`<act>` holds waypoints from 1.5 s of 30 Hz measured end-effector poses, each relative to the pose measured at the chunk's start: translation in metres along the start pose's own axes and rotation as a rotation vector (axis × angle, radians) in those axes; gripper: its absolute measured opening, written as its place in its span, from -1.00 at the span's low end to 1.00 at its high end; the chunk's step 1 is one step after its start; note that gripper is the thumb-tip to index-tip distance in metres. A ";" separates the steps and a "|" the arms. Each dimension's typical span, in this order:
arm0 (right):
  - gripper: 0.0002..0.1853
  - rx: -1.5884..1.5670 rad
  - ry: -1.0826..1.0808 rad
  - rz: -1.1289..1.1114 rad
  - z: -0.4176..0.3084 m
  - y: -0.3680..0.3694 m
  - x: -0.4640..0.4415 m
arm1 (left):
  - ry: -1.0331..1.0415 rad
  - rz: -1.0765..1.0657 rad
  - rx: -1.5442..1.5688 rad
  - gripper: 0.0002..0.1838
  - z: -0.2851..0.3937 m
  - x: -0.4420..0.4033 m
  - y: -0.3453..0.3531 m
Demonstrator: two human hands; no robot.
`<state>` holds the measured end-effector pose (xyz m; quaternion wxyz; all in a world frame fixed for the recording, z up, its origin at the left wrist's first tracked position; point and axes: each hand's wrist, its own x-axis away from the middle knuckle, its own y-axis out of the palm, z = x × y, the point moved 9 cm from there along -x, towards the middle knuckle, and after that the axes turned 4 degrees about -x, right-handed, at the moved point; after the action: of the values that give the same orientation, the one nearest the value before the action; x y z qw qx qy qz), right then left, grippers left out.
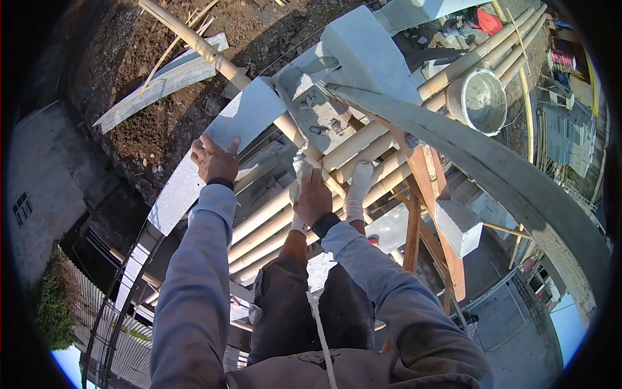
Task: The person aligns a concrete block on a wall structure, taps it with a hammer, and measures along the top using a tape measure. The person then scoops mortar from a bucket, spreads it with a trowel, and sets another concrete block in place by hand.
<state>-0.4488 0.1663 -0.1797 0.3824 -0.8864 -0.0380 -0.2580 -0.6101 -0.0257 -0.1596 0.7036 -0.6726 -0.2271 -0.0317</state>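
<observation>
My left hand lies on the top of a low wall of pale blocks, its fingers spread at the edge of a smooth grey block. A rougher white block continues the wall below that hand. My right hand is held low in front of my left foot, fingers close together and bent; whether something is in them is hidden. Beside it, my other foot in a white sock stands on bamboo poles. A white cord hangs down in front of my body.
A long grey beam crosses at the right, close to my head. A mortar bucket stands near more bamboo poles. Brown wooden boards slope beside my right foot. Steel bars rise at the left, with a drop beyond the wall.
</observation>
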 end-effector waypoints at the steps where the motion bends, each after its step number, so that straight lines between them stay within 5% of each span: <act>1: -0.17 -0.030 -0.007 -0.003 0.003 -0.007 0.010 | -0.003 -0.007 0.003 -0.29 0.002 0.000 0.000; 10: -0.36 -0.216 0.045 0.270 0.066 -0.047 -0.024 | 0.031 0.001 -0.011 -0.29 -0.002 0.000 0.006; 12: -0.37 -0.236 0.074 0.264 0.076 -0.036 -0.071 | 0.009 -0.041 -0.029 -0.27 0.002 0.000 0.003; 13: -0.28 -0.263 0.198 0.049 0.089 -0.017 -0.096 | 0.011 -0.039 -0.032 -0.27 0.002 0.001 0.002; 15: -0.31 -0.225 0.135 -0.057 0.078 -0.008 -0.123 | 0.017 -0.038 -0.037 -0.27 0.003 0.001 0.002; 25: -0.39 -0.257 -0.242 0.272 0.032 -0.047 -0.043 | 0.034 -0.031 -0.023 -0.27 0.003 0.003 0.005; 31: -0.41 -0.489 -0.128 0.250 0.019 -0.078 0.004 | 0.018 -0.072 -0.035 -0.25 0.005 0.002 0.002; 36: -0.57 -1.133 0.220 0.017 0.036 -0.092 0.007 | 0.018 -0.071 -0.023 -0.23 0.004 0.002 0.004; 42: -0.83 -1.517 0.571 -0.199 0.034 -0.099 -0.079 | 0.048 0.010 -0.019 -0.29 -0.001 -0.001 0.010; 45: -0.85 -1.601 0.616 -0.110 0.026 -0.117 -0.131 | 0.037 -0.002 -0.018 -0.27 -0.001 -0.001 0.010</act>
<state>-0.5815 0.2839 -0.1818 -0.3778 -0.7767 0.2180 -0.4544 -0.6072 -0.0255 -0.1694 0.7016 -0.6779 -0.2147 -0.0467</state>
